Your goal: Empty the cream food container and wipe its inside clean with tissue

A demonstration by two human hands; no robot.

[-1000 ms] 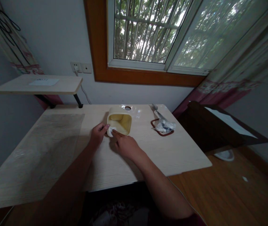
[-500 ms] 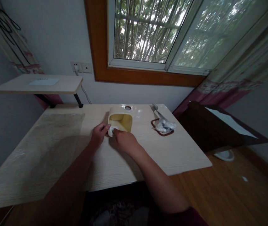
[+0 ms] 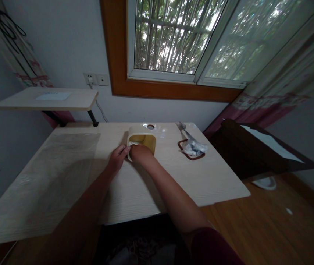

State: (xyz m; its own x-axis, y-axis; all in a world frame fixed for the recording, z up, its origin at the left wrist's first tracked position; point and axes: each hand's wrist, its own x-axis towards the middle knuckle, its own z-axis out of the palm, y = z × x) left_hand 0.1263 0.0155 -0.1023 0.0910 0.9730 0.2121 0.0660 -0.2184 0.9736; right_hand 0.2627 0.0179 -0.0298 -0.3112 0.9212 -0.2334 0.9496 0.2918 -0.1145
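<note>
A small yellow square container (image 3: 143,139) stands open on the pale wooden desk (image 3: 195,176), near its far edge. My left hand (image 3: 117,159) rests against the container's left front corner, fingers curled at its rim. My right hand (image 3: 140,152) lies over the front rim with its fingers bent down into the container. A sliver of white tissue (image 3: 131,147) shows between the two hands. Most of the tissue is hidden under my right hand.
A dark red tray (image 3: 191,151) with crumpled white wrapping and a metal utensil sits to the right. A round hole (image 3: 150,127) lies behind the container. A raised shelf (image 3: 46,99) stands at the left, a dark cabinet (image 3: 256,151) at the right.
My right hand has moved forward from the desk in front of the container onto its rim and into it, covering the white tissue. My left hand has stayed at the corner.
</note>
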